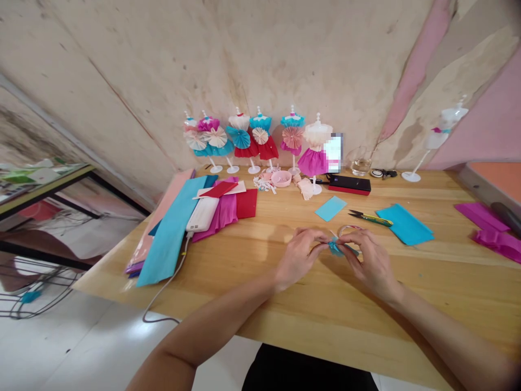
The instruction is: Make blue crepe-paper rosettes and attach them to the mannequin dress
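My left hand point(299, 256) and my right hand point(369, 262) meet above the wooden table point(260, 282), their fingertips pinching a small gathered piece of blue crepe paper point(336, 248) from both sides. A thin curved loop point(345, 230), possibly wire, rises from the paper, though its material is hard to tell. Just beyond my right hand lie yarn snips point(368, 218) with green-and-yellow handles. A loose blue paper sheet point(405, 225) rests to their right, and a small pale blue square point(331, 208) lies ahead of my hands.
Stacked crepe paper sheets point(171, 231) and a white power bank point(202, 214) with a cable lie left. Several miniature paper dresses on white stands point(260, 141) line the wall behind a black box point(349, 184) and a glass jar point(361, 166). Magenta paper point(492, 231) lies right.
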{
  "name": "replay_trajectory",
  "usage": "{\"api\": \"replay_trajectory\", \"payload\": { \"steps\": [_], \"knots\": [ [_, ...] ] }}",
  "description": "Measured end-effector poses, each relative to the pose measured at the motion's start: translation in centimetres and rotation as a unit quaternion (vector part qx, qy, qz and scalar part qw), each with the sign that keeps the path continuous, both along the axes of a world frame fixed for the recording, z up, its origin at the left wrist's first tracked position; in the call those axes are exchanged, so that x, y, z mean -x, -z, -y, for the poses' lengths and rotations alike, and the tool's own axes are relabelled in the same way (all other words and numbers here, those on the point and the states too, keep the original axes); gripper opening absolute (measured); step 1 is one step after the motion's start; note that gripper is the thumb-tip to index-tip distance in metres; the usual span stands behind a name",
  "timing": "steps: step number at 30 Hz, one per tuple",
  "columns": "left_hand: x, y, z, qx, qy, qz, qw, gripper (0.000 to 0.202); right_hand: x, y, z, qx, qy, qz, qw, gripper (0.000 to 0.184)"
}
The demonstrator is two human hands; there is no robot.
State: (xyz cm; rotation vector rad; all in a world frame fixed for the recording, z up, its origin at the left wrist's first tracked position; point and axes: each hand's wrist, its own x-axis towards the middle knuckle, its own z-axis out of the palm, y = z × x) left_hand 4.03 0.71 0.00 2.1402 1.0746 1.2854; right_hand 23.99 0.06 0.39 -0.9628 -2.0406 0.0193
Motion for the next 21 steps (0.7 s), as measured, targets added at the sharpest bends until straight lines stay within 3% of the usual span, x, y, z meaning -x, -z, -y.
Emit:
{"api": "replay_trajectory", "payload": {
  "steps": [9,21],
  "knots": [
    [0.05,0.07,0.05,-0.006,0.032,-0.007,0.999,0.015,-0.01,0.02,0.07,0.021,-0.019,0.001,1.000,0.026],
    [0.43,0.67,-0.64,-0.083,0.041,-0.045,0.995,0.013,0.16,-0.75,0.11,0.016,-0.029,0.027,0.999,0.029]
  ]
}}
